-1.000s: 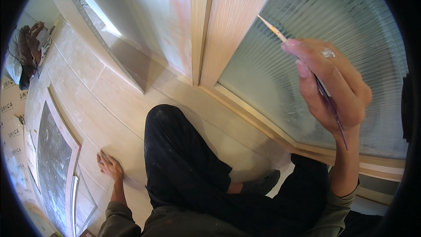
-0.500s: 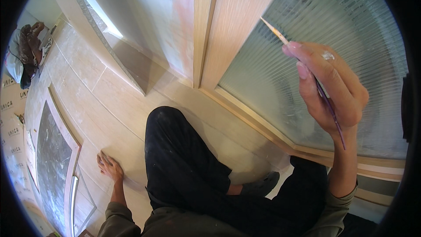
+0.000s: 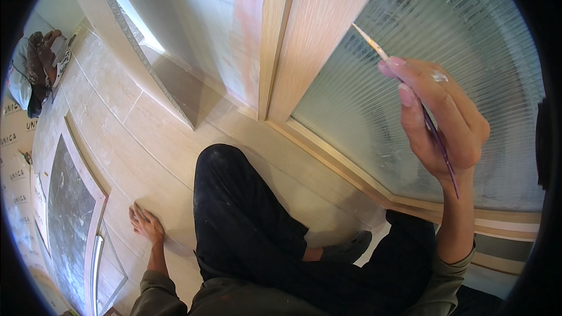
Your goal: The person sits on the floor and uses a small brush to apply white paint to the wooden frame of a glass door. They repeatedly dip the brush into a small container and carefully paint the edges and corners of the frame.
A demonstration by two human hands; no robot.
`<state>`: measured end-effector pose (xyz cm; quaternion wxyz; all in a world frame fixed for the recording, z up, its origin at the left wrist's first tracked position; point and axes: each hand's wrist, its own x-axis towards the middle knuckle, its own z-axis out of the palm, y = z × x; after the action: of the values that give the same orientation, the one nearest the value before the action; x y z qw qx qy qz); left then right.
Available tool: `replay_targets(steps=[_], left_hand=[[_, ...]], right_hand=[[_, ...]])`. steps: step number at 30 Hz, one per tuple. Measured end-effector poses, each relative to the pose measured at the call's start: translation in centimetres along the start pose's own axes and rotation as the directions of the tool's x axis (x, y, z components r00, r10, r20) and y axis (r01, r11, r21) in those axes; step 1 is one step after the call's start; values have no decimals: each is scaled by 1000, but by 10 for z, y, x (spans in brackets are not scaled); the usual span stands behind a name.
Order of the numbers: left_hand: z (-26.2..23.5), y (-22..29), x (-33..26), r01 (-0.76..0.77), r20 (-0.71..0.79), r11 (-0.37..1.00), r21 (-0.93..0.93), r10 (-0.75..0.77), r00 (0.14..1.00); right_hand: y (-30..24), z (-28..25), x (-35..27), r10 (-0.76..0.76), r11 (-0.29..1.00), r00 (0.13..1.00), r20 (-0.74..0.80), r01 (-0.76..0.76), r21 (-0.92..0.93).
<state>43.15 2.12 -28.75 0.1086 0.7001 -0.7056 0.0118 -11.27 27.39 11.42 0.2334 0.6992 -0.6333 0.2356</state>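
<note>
Thin brush (image 3: pixel 373 44) is at upper right of the frame, in the right hand (image 3: pixel 445 114): pinched narrow between thumb and index finger, other fingers curled in behind. Pale pointed tip aims up-left, purple handle slants down to lower right past the wrist. Tip lines up with the edge where the wood frame (image 3: pixel 319 26) meets the ribbed glass (image 3: pixel 363 123); can't tell if it touches. White smear (image 3: pixel 439 76) on a finger of that hand. Left hand (image 3: pixel 146 224) is lower left, palm down on the floor (image 3: pixel 167 161), fingers a little spread, forearm coming up from the bottom edge. Just left of it: dark panel (image 3: pixel 71 210) in a pale border, scuffed white, with a metal strip (image 3: pixel 97 266) along its lower right side. Black trousers (image 3: pixel 234 210), knee bent, fill the lower middle; dark shoe (image 3: pixel 350 248) sits right of the knee. Upper left: pale slab (image 3: pixel 126 47) with a rough grey edge. Printed cardboard (image 3: pixel 17 190) runs down the far left. Brown and white bundle (image 3: pixel 42 61) above it, too small to identify.
</note>
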Motion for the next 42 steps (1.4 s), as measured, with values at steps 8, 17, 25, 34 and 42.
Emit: replay_targets(steps=[8, 17, 25, 34, 42], left_hand=[[2, -1, 0, 3, 1, 1000, 8, -3, 1000], [-3, 4, -1, 6, 13, 1000, -7, -6, 1000], [2, -2, 1, 13, 15, 1000, 3, -13, 1000], [1, -1, 1, 9, 8, 1000, 27, -9, 1000], [5, -1, 0, 6, 8, 1000, -1, -6, 1000]], right_hand=[[0, -2, 1, 0, 1000, 1000, -4, 0, -15], [1, -2, 2, -6, 1000, 1000, -24, 6, -25], [0, -4, 6, -6, 999, 999, -45, 4, -42], [0, -4, 6, 5, 998, 997, -70, -9, -55], [2, -6, 8, -7, 998, 993, -122, -1, -60]])
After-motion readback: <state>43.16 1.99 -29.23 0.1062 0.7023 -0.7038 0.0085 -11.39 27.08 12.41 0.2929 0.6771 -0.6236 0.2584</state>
